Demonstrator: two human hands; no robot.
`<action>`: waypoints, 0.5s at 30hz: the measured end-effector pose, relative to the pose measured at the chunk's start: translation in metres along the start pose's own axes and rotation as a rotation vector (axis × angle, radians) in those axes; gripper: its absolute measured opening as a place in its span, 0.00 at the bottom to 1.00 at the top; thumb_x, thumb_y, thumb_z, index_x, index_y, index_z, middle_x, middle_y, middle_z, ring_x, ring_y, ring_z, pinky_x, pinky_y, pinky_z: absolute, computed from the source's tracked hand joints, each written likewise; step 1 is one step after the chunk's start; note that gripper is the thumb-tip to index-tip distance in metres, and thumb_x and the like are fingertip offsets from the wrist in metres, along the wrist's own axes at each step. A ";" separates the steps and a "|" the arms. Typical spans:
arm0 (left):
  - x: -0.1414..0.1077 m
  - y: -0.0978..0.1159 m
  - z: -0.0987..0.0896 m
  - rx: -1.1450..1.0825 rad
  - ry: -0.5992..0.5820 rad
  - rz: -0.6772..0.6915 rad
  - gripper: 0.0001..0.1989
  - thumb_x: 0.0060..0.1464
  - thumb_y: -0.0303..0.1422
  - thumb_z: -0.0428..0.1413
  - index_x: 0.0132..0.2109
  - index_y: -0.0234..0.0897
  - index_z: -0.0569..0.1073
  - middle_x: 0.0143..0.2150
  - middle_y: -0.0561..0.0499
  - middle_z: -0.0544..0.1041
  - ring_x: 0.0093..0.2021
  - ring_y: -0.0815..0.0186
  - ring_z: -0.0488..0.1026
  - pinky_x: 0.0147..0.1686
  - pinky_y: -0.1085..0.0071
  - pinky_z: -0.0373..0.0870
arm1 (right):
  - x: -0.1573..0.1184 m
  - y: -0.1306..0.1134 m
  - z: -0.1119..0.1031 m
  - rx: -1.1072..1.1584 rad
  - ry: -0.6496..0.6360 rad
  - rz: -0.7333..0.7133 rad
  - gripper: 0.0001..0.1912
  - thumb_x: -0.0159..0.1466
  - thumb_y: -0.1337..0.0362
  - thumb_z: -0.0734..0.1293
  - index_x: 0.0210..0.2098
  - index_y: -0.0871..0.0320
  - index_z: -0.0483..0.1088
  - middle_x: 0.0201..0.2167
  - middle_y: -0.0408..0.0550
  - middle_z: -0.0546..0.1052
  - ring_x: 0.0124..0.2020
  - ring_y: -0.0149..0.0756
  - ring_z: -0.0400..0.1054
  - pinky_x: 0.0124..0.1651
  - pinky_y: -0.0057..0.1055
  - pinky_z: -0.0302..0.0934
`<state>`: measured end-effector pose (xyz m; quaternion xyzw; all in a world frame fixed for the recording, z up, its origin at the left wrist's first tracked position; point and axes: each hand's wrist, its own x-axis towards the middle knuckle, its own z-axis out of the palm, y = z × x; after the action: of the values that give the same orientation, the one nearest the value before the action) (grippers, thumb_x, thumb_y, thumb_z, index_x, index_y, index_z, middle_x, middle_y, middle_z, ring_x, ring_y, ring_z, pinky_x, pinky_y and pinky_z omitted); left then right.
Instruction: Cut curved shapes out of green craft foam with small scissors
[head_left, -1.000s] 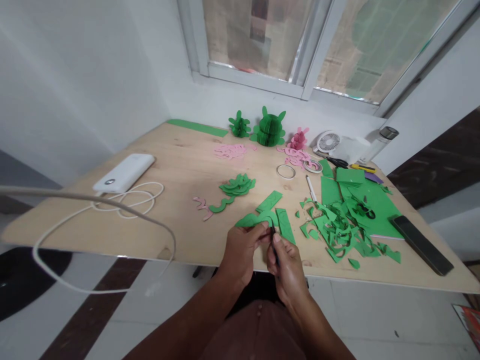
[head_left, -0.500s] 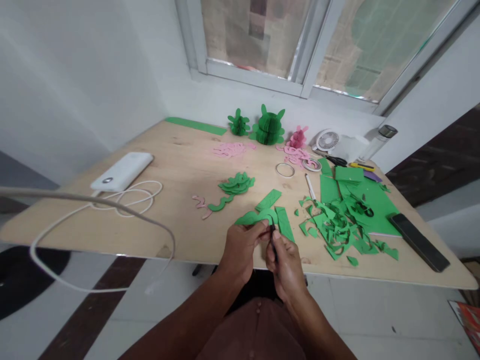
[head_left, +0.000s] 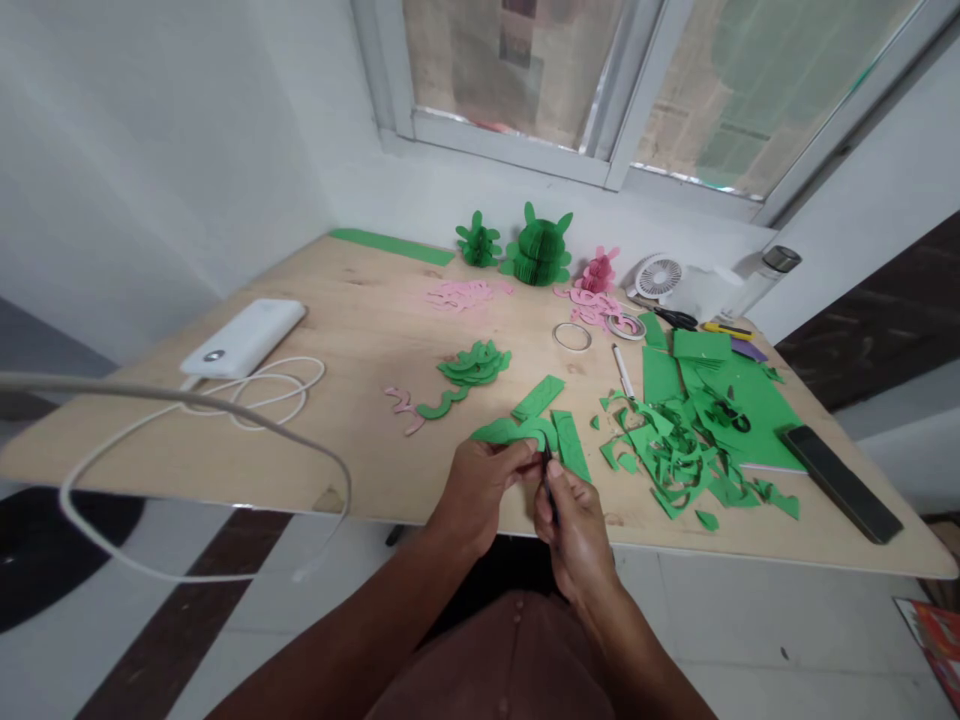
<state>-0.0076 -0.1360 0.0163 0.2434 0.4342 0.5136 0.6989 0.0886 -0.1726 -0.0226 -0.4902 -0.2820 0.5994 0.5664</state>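
Observation:
At the front edge of the table, my left hand [head_left: 480, 485] pinches a wavy green paper piece [head_left: 499, 431] between thumb and fingers. My right hand [head_left: 574, 515] is closed around slim black scissors [head_left: 550, 488], mostly hidden by the fingers, with their tip at the right end of that paper. Two green paper strips lie just beyond: one slanted strip [head_left: 538, 397] and one strip [head_left: 571, 446] beside my right hand. To the left are a stack of wavy green cutouts [head_left: 475, 364], a single green cutout [head_left: 441, 405] and pink paper pieces [head_left: 403, 410].
Green scraps [head_left: 675, 455] and green sheets [head_left: 776, 410] cover the right side, beside a black phone-like slab [head_left: 840, 485]. Green honeycomb paper figures [head_left: 538, 250] and a small fan [head_left: 657, 277] stand behind. A white power bank [head_left: 244, 338] with a cable [head_left: 300, 425] lies left.
Both hands stay at nearly the same spot on the paper. The scissors shift only very slightly, and the whole view moves a little.

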 end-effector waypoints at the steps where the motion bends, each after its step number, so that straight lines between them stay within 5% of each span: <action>1: 0.000 0.001 -0.001 0.007 -0.004 -0.002 0.06 0.37 0.30 0.64 0.26 0.32 0.76 0.26 0.50 0.76 0.29 0.66 0.72 0.33 0.70 0.70 | 0.000 0.000 0.000 -0.004 0.000 0.002 0.23 0.56 0.47 0.69 0.19 0.58 0.62 0.10 0.34 0.57 0.12 0.21 0.42 0.15 0.24 0.34; 15: 0.004 0.010 -0.012 0.109 -0.129 -0.009 0.06 0.39 0.31 0.64 0.24 0.33 0.75 0.21 0.54 0.73 0.25 0.71 0.68 0.35 0.70 0.70 | -0.001 0.000 -0.001 -0.014 -0.013 0.032 0.21 0.56 0.48 0.69 0.23 0.58 0.64 0.11 0.33 0.57 0.13 0.22 0.42 0.15 0.24 0.33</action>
<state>-0.0223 -0.1302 0.0171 0.3116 0.4167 0.4696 0.7133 0.0893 -0.1739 -0.0224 -0.4948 -0.2820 0.6096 0.5515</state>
